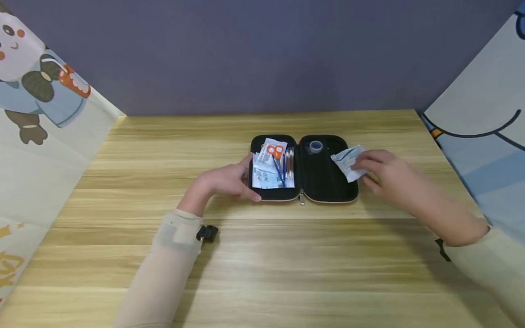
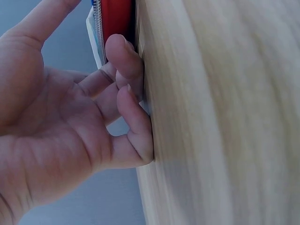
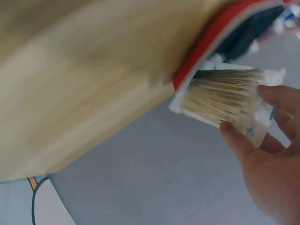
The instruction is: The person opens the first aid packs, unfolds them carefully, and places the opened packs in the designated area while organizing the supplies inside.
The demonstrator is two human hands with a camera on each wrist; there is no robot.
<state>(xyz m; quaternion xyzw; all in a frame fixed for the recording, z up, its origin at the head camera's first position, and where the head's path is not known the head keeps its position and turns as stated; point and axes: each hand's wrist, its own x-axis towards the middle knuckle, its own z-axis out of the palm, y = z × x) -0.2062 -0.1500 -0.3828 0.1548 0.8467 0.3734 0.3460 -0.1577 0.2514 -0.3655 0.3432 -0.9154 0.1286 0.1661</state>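
Observation:
A zippered case [image 1: 328, 182] lies unfolded on the table, black inside; its outer side shows red in the right wrist view. My left hand [image 1: 229, 180] holds the case's left edge, thumb at the front corner. In the left wrist view, the lower fingers of the left hand [image 2: 70, 117] are bent against the tabletop. A clear packet of cotton swabs [image 3: 225, 96] is pinched between thumb and fingers of my right hand [image 3: 276, 154]. In the head view, the right hand [image 1: 381, 173] has this packet [image 1: 348, 161] over the right half's outer edge.
The case's left half holds white packets [image 1: 262, 177], orange-handled scissors [image 1: 275, 151], blue tweezer-like sticks [image 1: 279, 171] and slim tubes [image 1: 289, 164]. A roll of tape [image 1: 316, 146] sits in the right half. A zipper pull [image 1: 302, 198] hangs at the front. A grey-blue wall [image 1: 262, 59] stands behind the table.

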